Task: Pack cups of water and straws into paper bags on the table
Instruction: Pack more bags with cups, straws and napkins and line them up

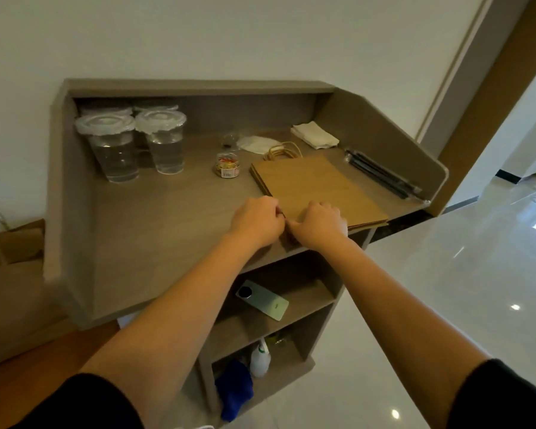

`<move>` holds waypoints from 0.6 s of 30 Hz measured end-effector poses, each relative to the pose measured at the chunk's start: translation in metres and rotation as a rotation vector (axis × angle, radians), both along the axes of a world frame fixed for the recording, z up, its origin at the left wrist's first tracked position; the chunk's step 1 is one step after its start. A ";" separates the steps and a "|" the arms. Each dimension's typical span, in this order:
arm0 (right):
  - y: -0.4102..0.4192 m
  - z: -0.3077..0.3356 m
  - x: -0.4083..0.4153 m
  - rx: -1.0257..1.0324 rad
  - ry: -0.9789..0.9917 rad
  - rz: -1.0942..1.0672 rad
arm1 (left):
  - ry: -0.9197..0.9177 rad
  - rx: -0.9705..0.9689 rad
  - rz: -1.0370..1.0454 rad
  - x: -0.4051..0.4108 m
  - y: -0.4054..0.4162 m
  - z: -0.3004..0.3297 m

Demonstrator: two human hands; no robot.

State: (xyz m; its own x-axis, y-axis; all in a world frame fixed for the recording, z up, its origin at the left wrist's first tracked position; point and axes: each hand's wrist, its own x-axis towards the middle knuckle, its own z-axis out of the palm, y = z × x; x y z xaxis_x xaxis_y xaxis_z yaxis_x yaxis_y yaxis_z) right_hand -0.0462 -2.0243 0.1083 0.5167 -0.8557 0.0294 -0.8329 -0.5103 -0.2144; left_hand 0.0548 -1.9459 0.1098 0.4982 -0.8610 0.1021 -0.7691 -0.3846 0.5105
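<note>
Left hand [256, 222] and right hand [317, 224]: set side by side at the near corner of the flat stack of paper bags [316, 187]. The fingers of both are curled down onto the stack's near edge and appear to pinch the top layer; the fingertips themselves are hidden, so how many bags are caught cannot be told.

Risk, as judged: two bags may be lifted as one, or the paper torn, if the edge is pulled apart too sharply. The stack's near end overhangs the bench [155, 230]; a tug toward the body could slide the whole stack off.

Small jar [227, 169]: beyond the fingers, just left of the stack's far corner. It could be knocked when a bag is swung open.

Straws [381, 174]: a dark bundle beyond the fingers to the right, beside the stack.

Cups of water [136, 144]: lidded, upright, far beyond the fingers to the left. None has yet been packed.
</note>
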 end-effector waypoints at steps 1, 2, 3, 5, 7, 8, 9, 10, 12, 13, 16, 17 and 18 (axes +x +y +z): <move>-0.006 0.000 0.001 0.023 0.039 0.016 | 0.009 0.006 0.020 -0.001 -0.006 -0.002; -0.010 0.000 0.002 0.048 0.059 0.042 | 0.022 0.008 0.046 -0.001 -0.011 -0.004; -0.014 0.001 0.001 0.080 0.057 0.073 | 0.046 0.006 0.076 -0.002 -0.016 -0.007; -0.019 0.007 -0.001 0.134 0.016 0.130 | 0.125 -0.020 0.161 -0.006 -0.022 -0.010; -0.020 0.017 -0.006 0.141 -0.002 0.191 | 0.206 -0.066 0.255 -0.012 -0.026 -0.010; -0.019 0.022 -0.010 0.119 0.007 0.223 | 0.252 -0.097 0.299 -0.016 -0.026 -0.009; -0.016 0.027 -0.014 0.080 0.022 0.254 | 0.326 -0.142 0.343 -0.019 -0.027 -0.007; -0.013 0.031 -0.019 0.029 0.033 0.284 | 0.431 -0.194 0.388 -0.023 -0.026 -0.004; -0.001 0.036 -0.031 -0.072 0.042 0.350 | 0.664 -0.304 0.485 -0.030 -0.024 0.005; 0.008 0.037 -0.038 -0.115 0.043 0.392 | 0.738 -0.347 0.520 -0.031 -0.022 0.009; 0.032 0.034 -0.058 -0.228 0.037 0.543 | 0.917 -0.485 0.529 -0.035 -0.010 0.018; 0.039 0.030 -0.064 -0.266 0.031 0.591 | 0.982 -0.533 0.530 -0.036 -0.005 0.019; 0.047 0.025 -0.069 -0.286 0.018 0.635 | 1.016 -0.565 0.551 -0.038 -0.001 0.018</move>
